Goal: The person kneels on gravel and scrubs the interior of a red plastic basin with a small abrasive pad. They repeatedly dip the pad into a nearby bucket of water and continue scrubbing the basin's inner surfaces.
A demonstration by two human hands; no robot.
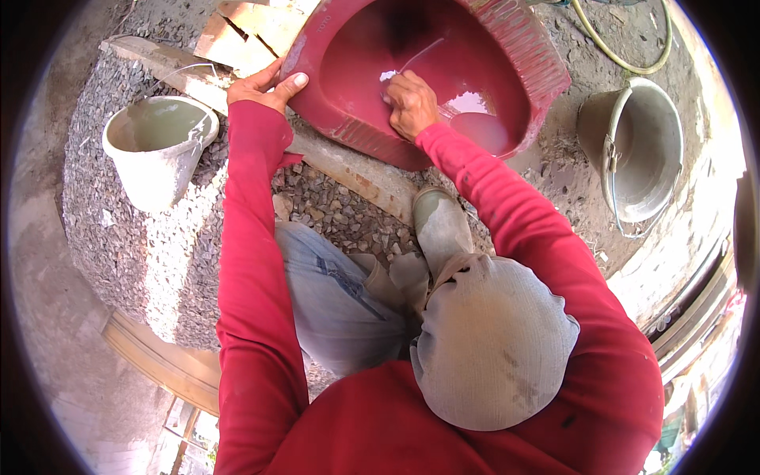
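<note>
A dark red squat toilet pan [348, 71] with ridged foot rests lies in front of me, its hollow facing up. My left hand [269, 89] grips its left rim, thumb on top and fingers over the outer edge. Inside the bowl, my right hand [412, 104] is closed, knuckles up, against the near inner wall. Whatever its fingers hold, if anything, is hidden. A shallow pool of cloudy liquid [479, 131] lies in the bowl to the right of that hand, with bright reflections beside it.
On gravel [103, 229] at left stands a pale bucket [154, 178] holding greyish water. Another bucket [649, 158] with a wire handle leans at right. A wooden plank [360, 178] runs beside the pan. A hose [609, 57] curves at top right. My bent knees and a boot [443, 226] are close below.
</note>
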